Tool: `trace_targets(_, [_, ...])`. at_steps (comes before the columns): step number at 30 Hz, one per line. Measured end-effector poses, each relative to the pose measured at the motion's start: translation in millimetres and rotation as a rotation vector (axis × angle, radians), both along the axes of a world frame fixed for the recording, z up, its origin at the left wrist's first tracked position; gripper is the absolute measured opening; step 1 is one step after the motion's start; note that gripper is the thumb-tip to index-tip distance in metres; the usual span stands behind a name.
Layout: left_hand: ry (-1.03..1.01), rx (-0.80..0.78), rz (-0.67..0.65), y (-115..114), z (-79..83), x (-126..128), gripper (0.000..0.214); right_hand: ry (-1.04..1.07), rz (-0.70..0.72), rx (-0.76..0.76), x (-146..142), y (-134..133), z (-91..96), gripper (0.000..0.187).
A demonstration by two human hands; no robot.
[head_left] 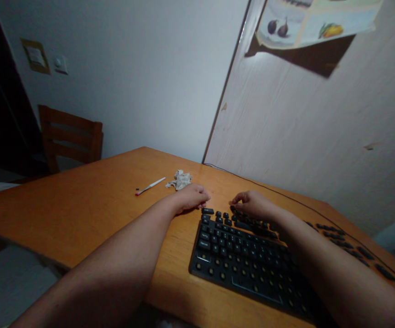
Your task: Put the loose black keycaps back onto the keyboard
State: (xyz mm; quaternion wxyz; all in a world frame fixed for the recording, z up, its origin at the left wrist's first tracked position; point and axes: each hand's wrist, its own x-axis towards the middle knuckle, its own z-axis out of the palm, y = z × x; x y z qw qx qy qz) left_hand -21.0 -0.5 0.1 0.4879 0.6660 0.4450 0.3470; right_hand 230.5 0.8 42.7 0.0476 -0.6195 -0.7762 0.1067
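A black keyboard [248,259] lies on the orange wooden table [91,205], its cable running along the wall. My left hand [192,197] rests on the table just beyond the keyboard's top left corner, fingers curled in loosely, nothing visible in it. My right hand [252,203] is over the keyboard's top row, fingers bent and pinched together near the keys; whether it grips anything is hidden. My right forearm lies across the keyboard's right part.
A crumpled tissue [180,179] and a thin white stick with a red tip [149,186] lie beyond my left hand. A wooden chair [69,136] stands at the table's far side. The wall is close on the right.
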Motion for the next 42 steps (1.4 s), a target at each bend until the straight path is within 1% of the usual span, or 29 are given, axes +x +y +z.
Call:
trace_targets(7, [0.006,-0.024,0.013,-2.5,2.9,0.4,0.008,0.061,0.008,-0.074,4.9,3.6,-2.1,0.030])
trace_targets(12, [-0.004,-0.029,0.000,-4.1,4.9,0.3,0.005,0.072,0.019,-0.101,5.0,7.2,-7.4,0.026])
trace_targets(19, [-0.008,-0.027,-0.008,-4.0,5.2,0.6,0.004,0.067,0.015,-0.073,2.8,7.1,-10.4,0.023])
trace_targets(24, [0.013,-0.024,0.002,-3.0,4.4,0.6,0.005,0.076,0.001,-0.023,3.9,-1.0,-4.5,0.026])
trace_targets(28, [0.019,-0.010,0.009,-1.3,2.7,1.3,0.009,0.098,0.008,0.013,3.7,-24.2,5.4,0.028])
trace_targets(32, [0.011,-0.037,0.024,-3.2,4.6,2.1,0.008,0.130,0.059,-0.006,-0.5,-64.0,15.0,0.024])
trace_targets(34, [0.010,-0.050,0.030,-4.9,6.4,2.3,0.010,0.174,0.127,-0.021,-4.0,-86.5,18.0,0.021])
trace_targets(35, [0.008,-0.052,0.032,-5.7,7.2,2.3,0.010,0.183,0.159,-0.042,-6.0,-97.5,18.8,0.019])
trace_targets(38, [0.007,-0.055,0.041,-7.3,8.9,2.6,0.011,0.162,0.186,-0.040,-13.0,-126.9,18.1,0.014])
trace_targets(42, [0.001,-0.050,0.044,-7.1,8.4,2.5,0.009,0.127,0.173,-0.025,-21.7,-151.8,13.5,0.010])
